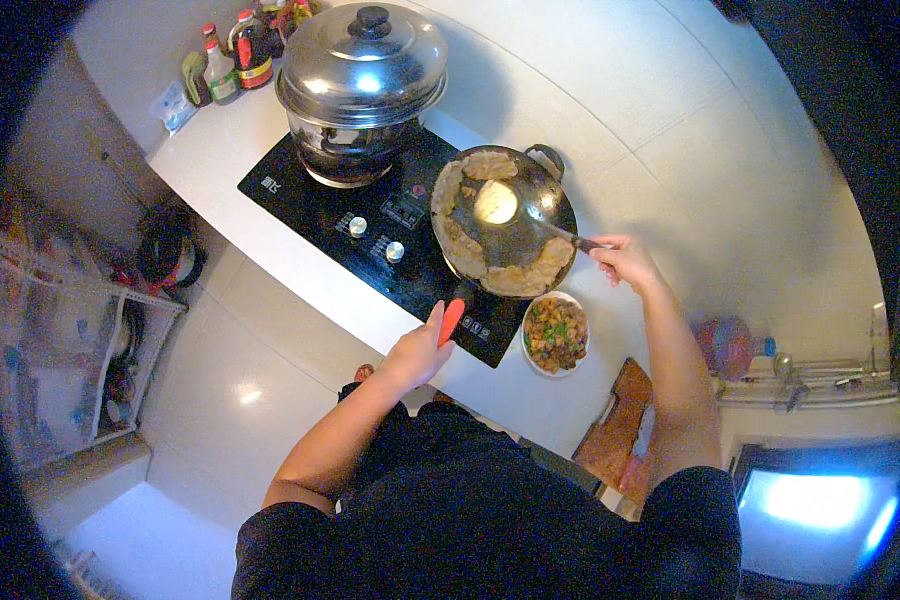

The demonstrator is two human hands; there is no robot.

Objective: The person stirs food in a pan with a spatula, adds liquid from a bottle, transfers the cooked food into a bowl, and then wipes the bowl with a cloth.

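Note:
A dark wok (522, 189) stands on the black cooktop (315, 225), with flat pale-brown pieces of what looks like dough (529, 271) around its inner wall. My right hand (625, 260) grips the dark handle of a metal cooking utensil (559, 231) that reaches into the wok. Near the wok's middle lies a bright pale-yellow round patch (496, 203); whether it is liquid or the utensil's head, I cannot tell. My left hand (418, 354) is closed around a red-orange handle (452, 321) at the wok's near side. Where that handle joins is not clear.
A lidded steel steamer pot (361, 82) occupies the cooktop's far left. A white bowl (526, 346) of diced food with green bits sits right of the cooktop. A brown wooden board (613, 427) lies near my right arm. Sauce bottles (252, 51) stand at the wall.

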